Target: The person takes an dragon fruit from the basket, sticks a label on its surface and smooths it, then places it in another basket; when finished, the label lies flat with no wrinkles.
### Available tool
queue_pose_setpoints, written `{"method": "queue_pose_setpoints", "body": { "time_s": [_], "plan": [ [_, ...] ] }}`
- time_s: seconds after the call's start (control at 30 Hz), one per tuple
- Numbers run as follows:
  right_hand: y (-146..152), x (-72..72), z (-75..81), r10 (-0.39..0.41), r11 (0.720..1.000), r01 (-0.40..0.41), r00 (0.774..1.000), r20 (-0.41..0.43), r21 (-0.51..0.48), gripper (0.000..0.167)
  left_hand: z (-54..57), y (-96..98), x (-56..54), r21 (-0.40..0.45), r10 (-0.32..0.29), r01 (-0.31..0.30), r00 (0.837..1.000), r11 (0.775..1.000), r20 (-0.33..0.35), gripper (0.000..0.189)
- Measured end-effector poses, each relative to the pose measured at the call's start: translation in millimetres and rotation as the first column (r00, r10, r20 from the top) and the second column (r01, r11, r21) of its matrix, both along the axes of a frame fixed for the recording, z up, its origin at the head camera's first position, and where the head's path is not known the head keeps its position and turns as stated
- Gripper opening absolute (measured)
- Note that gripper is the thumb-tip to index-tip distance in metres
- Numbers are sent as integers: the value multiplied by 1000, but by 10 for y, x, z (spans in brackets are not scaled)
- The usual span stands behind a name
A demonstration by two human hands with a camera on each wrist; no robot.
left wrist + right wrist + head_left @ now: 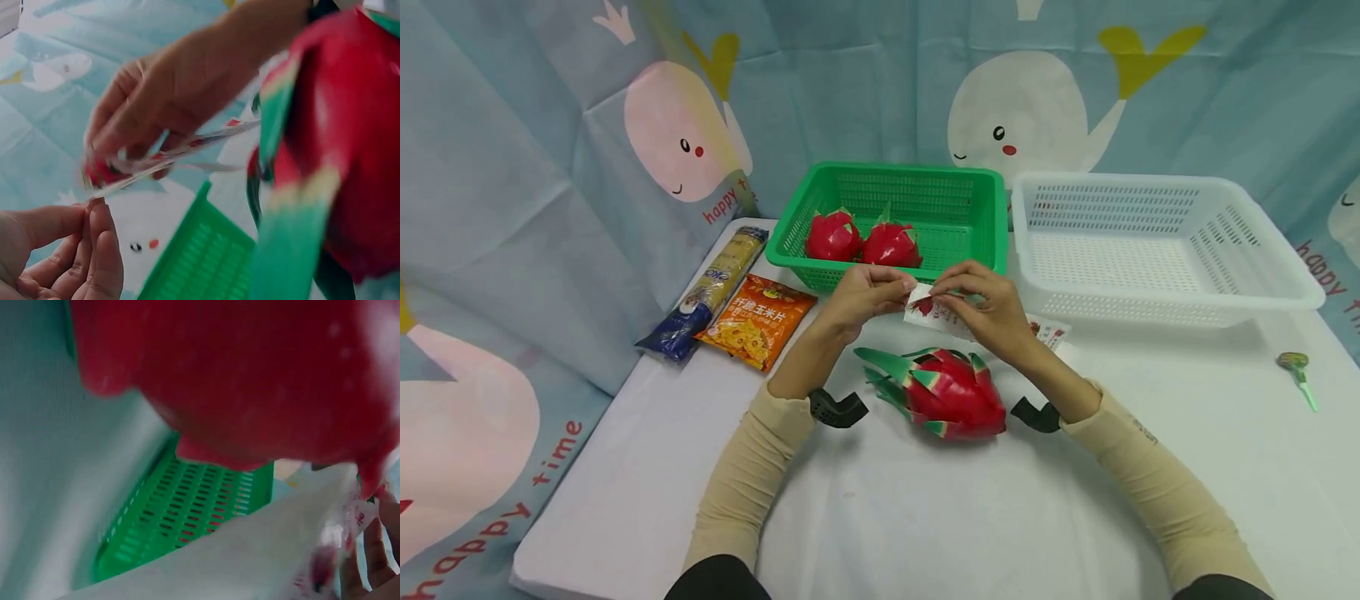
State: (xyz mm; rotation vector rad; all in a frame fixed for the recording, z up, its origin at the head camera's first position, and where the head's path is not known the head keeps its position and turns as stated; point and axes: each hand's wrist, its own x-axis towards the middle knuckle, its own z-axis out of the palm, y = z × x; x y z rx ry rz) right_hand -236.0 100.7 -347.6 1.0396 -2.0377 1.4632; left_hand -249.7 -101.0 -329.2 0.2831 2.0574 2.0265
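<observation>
Above the table, both hands hold a white strip of labels [943, 319] printed with red dragon fruit pictures. My left hand [867, 297] pinches its left end between thumb and forefinger. The right hand [991, 307] grips the strip farther along, and its tail [1049, 332] sticks out beyond that hand. In the left wrist view the strip [187, 150] runs back from the left fingertips. Below the hands a large red dragon fruit [955, 396] with green scales lies on its side, touched by neither hand. It fills much of the right wrist view.
Behind the hands stands a green basket [925, 177] holding two smaller dragon fruits [833, 237]. A white basket [1157, 308] is to its right. An orange snack bag [756, 321] and a long yellow-and-blue packet [707, 292] lie left. A small green-stemmed item [1296, 367] lies far right.
</observation>
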Motion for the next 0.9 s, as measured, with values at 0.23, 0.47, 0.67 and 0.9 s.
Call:
{"method": "queue_pose_setpoints", "body": {
  "time_s": [0.23, 0.47, 0.67, 0.9],
  "plan": [
    [106, 26, 55, -30, 997, 45, 975, 218, -67, 9, -215, -182, -117, -97, 114, -113, 993, 989, 9, 27],
    [270, 12, 97, -90, 994, 103, 927, 365, -17, 19, -442, -416, -251, -354, 122, -128, 992, 926, -37, 24],
    [335, 56, 97, -153, 988, 135, 899, 410, 73, 23, -292, -377, -91, -590, 35, -231, 945, 773, -325, 22],
    [341, 156, 164, -144, 987, 107, 921, 363, 119, 17, 213, 140, 289, -443, -96, -187, 836, 877, -541, 18]
  ]
}}
